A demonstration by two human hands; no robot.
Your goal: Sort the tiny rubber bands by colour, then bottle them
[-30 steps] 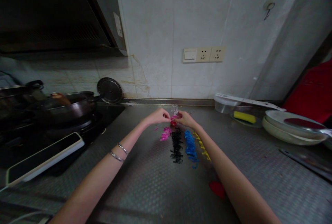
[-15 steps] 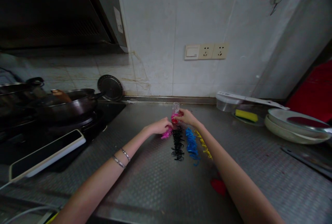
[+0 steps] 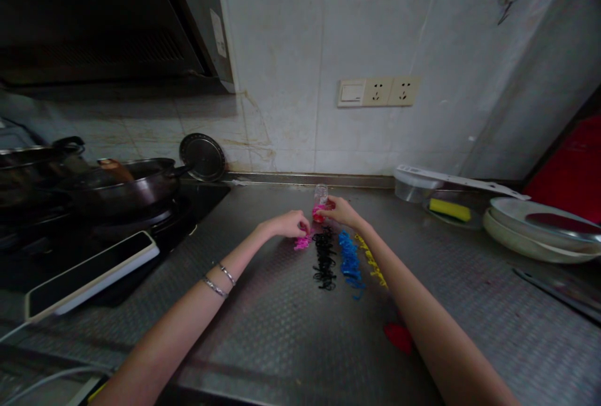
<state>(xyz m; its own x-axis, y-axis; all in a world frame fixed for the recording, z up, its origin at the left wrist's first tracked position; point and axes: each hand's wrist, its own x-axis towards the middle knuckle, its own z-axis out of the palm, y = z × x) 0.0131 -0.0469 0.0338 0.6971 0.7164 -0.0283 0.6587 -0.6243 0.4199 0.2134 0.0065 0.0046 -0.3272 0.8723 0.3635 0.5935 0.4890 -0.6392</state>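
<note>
My right hand (image 3: pixel 342 212) grips a small clear jar (image 3: pixel 321 193) that has pink and red pieces in its lower part. My left hand (image 3: pixel 293 224) is pinched at the top of a small pile of pink rubber bands (image 3: pixel 303 243), its fingertips touching them. Beside that pile, a row of black rubber bands (image 3: pixel 323 262) lies on the metal counter. Farther right are a row of blue rubber bands (image 3: pixel 350 262) and a thinner row of yellow ones (image 3: pixel 373 262), partly hidden by my right forearm.
A red object (image 3: pixel 397 336) lies beside my right forearm. On the left are a white-edged device (image 3: pixel 94 274) and a pan (image 3: pixel 126 190) on the stove. To the right stand a clear container (image 3: pixel 413 188), a yellow sponge (image 3: pixel 449 210), stacked bowls (image 3: pixel 526 237) and a dark flat tool (image 3: pixel 554 292).
My left fingers have shifted slightly over the pink rubber bands. My right hand keeps hold of the jar in the same place. The whole view has moved a little.
</note>
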